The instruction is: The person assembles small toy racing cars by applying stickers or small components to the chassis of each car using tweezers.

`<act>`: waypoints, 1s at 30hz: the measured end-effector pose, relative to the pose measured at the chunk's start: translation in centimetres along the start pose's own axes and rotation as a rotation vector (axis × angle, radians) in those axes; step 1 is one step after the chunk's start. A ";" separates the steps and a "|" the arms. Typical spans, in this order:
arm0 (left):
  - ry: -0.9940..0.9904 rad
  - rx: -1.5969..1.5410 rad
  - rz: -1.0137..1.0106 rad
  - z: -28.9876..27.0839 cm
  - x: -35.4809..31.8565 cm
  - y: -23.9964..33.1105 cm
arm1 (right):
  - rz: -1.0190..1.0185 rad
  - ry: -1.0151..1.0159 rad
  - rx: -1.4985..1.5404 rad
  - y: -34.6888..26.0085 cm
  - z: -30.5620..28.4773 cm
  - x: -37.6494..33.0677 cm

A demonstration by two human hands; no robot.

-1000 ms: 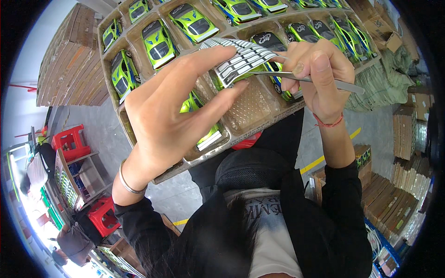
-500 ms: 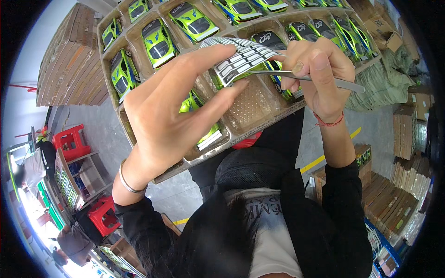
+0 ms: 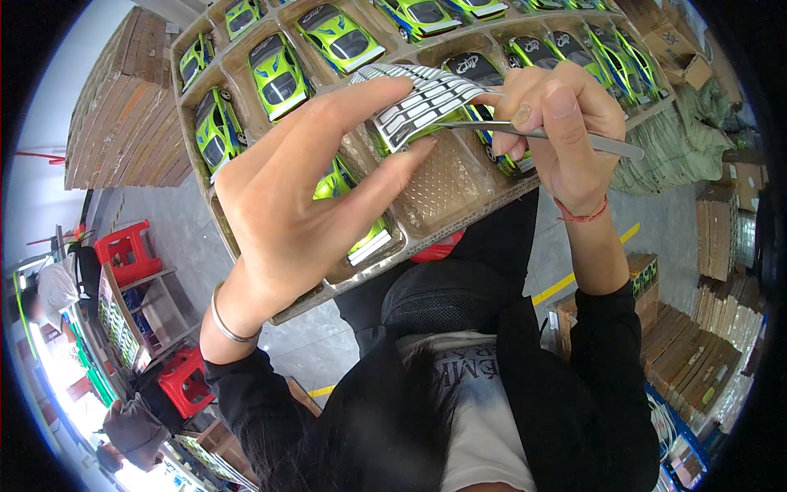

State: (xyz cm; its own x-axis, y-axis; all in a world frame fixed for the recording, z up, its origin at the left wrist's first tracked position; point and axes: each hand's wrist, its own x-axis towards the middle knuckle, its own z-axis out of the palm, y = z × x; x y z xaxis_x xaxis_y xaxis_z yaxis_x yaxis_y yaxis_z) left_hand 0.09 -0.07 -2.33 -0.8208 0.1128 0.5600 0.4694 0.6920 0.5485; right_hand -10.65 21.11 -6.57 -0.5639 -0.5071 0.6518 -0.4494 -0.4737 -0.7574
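Head view shows a striped sticker sheet (image 3: 422, 102) near twelve o'clock, pinched between thumb and fingers of the left hand (image 3: 303, 205), which is half curled around it. At two o'clock the right hand (image 3: 557, 131) is closed around metal tweezers (image 3: 533, 133), their tips touching the sheet. Beneath lies a compartment tray (image 3: 459, 197) of green toy cars (image 3: 279, 74). Red stools (image 3: 127, 250) stand at nine o'clock.
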 end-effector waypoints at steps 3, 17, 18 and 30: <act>-0.003 -0.017 -0.011 0.3 0.0 -0.2 | -0.001 0.023 0.011 0.2 0.1 -0.2; -0.069 0.210 0.268 0.2 0.0 0.0 | 0.060 0.037 0.001 -0.2 -0.1 -0.2; -0.050 0.222 0.294 0.5 -0.1 -0.2 | 0.039 0.017 -0.021 -0.1 -0.2 -0.2; -0.026 0.168 0.277 0.9 -0.4 -0.4 | -0.014 0.036 0.041 0.7 -0.1 -0.3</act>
State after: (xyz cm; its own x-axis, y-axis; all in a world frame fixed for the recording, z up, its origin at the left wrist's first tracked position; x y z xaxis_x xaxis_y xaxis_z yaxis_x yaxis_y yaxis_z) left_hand -0.09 0.24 -3.28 -0.6783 0.3301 0.6565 0.6178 0.7399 0.2663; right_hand -10.86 20.96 -7.27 -0.5825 -0.4749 0.6596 -0.4285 -0.5102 -0.7457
